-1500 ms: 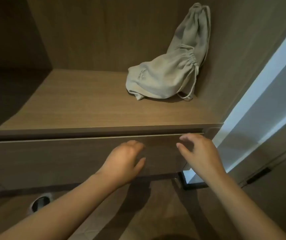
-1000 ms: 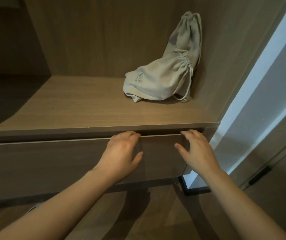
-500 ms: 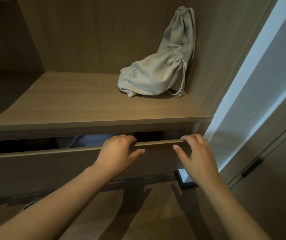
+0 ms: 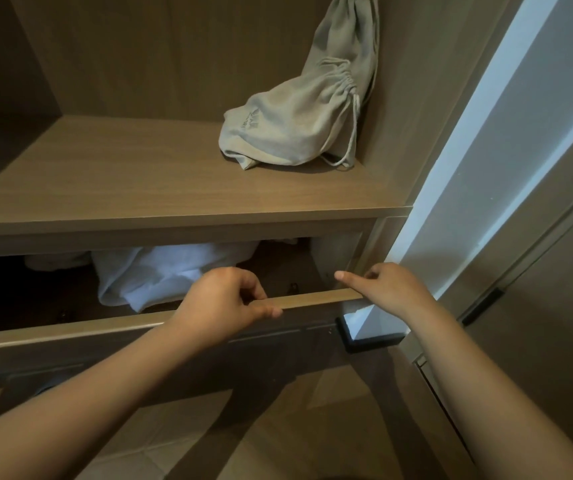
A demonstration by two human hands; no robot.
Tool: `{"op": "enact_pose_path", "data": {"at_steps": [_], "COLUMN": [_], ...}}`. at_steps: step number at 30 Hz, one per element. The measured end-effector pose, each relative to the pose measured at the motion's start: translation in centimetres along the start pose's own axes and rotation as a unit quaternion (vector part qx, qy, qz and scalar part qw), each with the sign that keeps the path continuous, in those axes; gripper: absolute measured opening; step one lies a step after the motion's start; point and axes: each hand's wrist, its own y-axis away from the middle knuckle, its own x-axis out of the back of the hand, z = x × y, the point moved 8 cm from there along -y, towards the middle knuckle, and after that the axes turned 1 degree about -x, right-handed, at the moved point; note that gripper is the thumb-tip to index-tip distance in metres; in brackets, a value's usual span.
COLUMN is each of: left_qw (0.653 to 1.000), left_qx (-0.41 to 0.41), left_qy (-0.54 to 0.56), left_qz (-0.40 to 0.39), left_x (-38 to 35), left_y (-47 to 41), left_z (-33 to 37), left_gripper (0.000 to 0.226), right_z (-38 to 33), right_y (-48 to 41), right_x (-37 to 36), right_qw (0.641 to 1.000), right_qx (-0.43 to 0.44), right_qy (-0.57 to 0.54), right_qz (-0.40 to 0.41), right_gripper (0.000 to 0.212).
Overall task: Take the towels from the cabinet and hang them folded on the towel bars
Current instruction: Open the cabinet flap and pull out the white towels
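**Towels (image 4: 160,271) in a drawer pulled partway out, one hand gripping its front**

The towels are a white, rumpled heap inside the drawer (image 4: 105,351), under the cabinet's shelf (image 4: 139,181). Their near fold hangs close to the drawer's front board. Further left in the drawer is another pale bundle, too dark to make out.

The left hand (image 4: 219,299) holds the top edge of the drawer front, fingers curled over it into the drawer and thumb laid along the outer face. The right hand (image 4: 392,289) is at the right end of the same edge with its index finger stretched straight out to the left, just above the wood. Its other fingers are hidden behind the back of the hand, so I cannot tell whether it grips the edge.

On the shelf, a grey drawstring bag (image 4: 288,129) slumps in the back right corner, its neck leaning up against the cabinet wall.
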Motion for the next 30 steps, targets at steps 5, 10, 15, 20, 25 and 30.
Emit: {"op": "enact_pose_path", "data": {"at_steps": [5,10,15,20,25,30], "left_qw": [0.999,0.987,0.983,0.979,0.964,0.949], "left_qx": [0.004,0.017,0.046,0.042,0.011,-0.012], "left_qy": [0.037,0.095,0.08,-0.036,-0.129,-0.187], "left_qz": [-0.033,-0.129,-0.159,-0.198,-0.234,-0.254], "left_x": [-1.6,-4.2,-7.0,-10.6,-14.4,-17.4], "left_y": [1.2,2.1,2.6,3.6,5.2,6.4], "left_z": [-0.5,-1.7,-3.7,-5.5,-6.9,-8.6], "left_gripper": [0.028,0.043,0.046,0.046,0.076,0.087], "right_z": [2.1,3.7,5.7,7.8,9.7,11.8], "right_y": [1.3,3.1,5.4,8.3,10.9,11.7], "right_x": [-1.6,-3.1,-5.2,-9.3,-13.6,-17.6], "right_qw": [0.998,0.998,0.994,0.988,0.972,0.963], "right_qx": [-0.035,-0.055,-0.063,-0.058,-0.059,-0.11], "right_qy": [0.031,-0.009,-0.078,-0.132,-0.214,-0.224], "right_qz": [-0.031,-0.038,-0.035,-0.06,-0.081,-0.1], "right_gripper": [0.088,0.088,0.093,0.103,0.101,0.11]}}
